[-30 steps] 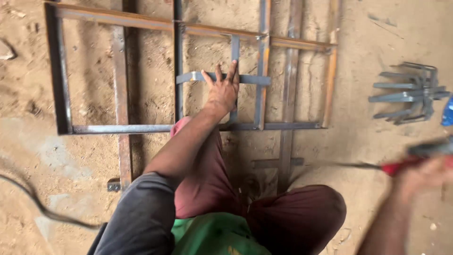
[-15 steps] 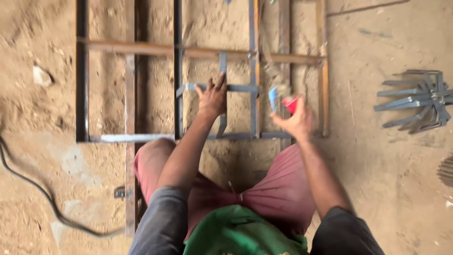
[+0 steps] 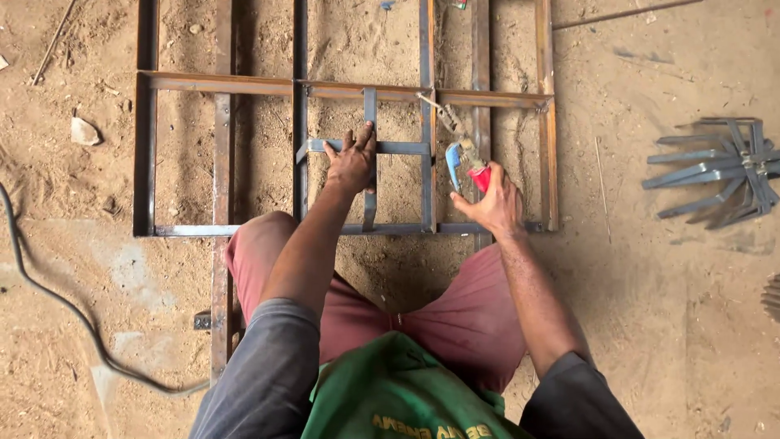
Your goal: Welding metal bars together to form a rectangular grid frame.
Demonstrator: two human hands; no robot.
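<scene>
A rusty steel frame (image 3: 219, 83) of welded flat bars lies on the sandy ground in front of my knees. My left hand (image 3: 353, 162) presses down on a short grey cross bar (image 3: 400, 148) in the middle of the frame, fingers spread over it. My right hand (image 3: 491, 201) grips an electrode holder (image 3: 463, 158) with red and blue handles. A thin welding rod (image 3: 437, 111) sticks out of its jaws and points at the joint between the upper horizontal bar and a vertical bar.
A black cable (image 3: 57, 301) curves across the sand at the left. A star-shaped bundle of grey metal bars (image 3: 723, 167) lies at the right. A stone (image 3: 84, 132) sits left of the frame. A thin rod (image 3: 626, 12) lies at the top right.
My right hand came in from the far right with the electrode holder and now holds it over the frame. My left hand stays on the cross bar. The view shifted slightly.
</scene>
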